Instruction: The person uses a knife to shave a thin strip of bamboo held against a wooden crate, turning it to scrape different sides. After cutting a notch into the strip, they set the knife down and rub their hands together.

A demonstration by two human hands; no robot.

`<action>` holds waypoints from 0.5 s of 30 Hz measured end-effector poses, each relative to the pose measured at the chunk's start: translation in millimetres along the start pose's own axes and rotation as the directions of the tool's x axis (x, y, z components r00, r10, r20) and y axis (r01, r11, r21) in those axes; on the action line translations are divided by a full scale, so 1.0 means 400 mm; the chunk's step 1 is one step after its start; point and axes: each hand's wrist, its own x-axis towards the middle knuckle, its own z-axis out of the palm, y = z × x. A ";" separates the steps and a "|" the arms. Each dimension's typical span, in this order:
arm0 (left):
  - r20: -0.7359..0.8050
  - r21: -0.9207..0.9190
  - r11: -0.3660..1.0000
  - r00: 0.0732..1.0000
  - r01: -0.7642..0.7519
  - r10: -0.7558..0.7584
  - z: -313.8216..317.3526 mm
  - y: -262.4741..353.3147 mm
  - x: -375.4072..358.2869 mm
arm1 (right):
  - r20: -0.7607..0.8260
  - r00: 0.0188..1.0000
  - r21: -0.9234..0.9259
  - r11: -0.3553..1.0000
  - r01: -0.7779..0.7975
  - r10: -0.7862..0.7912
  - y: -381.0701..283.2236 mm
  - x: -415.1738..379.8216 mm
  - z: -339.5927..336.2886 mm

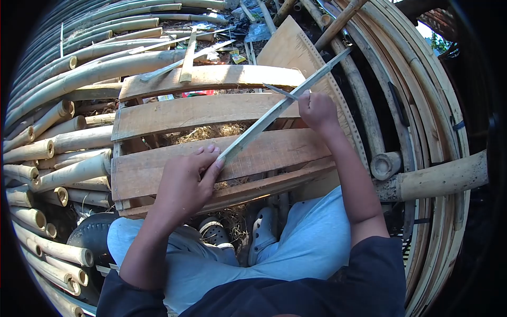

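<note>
A long, narrow bamboo strip [264,120] runs slantwise above a slatted wooden bench [211,112], its far end up at the right. My left hand [191,177] is closed around the strip's near end, thumb along the side. Farther up, my right hand [318,112] makes a fist around a knife. The knife's thin blade [280,91] points left and lies across the strip; its handle is hidden in my fist. Beneath the strip are the bench's spaced planks, with pale shavings [207,133] visible in the gap between them.
Bamboo poles [79,140] are stacked along the left. A flat board [296,47] leans beyond the bench, and long bundled strips [422,116] curve down the right side. A thick bamboo pole [443,176] juts in from the right. Loose slats [188,55] lie on the far plank.
</note>
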 end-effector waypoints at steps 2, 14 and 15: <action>0.033 0.017 0.999 0.999 0.033 -0.033 0.005 0.005 -0.009 | -0.102 0.971 -0.013 0.976 -0.217 0.214 0.129 0.063 0.039; 0.033 0.017 0.999 0.999 0.032 -0.033 0.002 0.006 -0.005 | -0.265 0.812 0.001 0.842 -0.539 0.520 0.215 0.101 0.049; 0.036 -0.016 0.999 0.998 0.043 -0.042 -0.003 0.006 -0.003 | -0.269 0.812 0.009 0.844 -0.536 0.519 0.189 0.099 0.044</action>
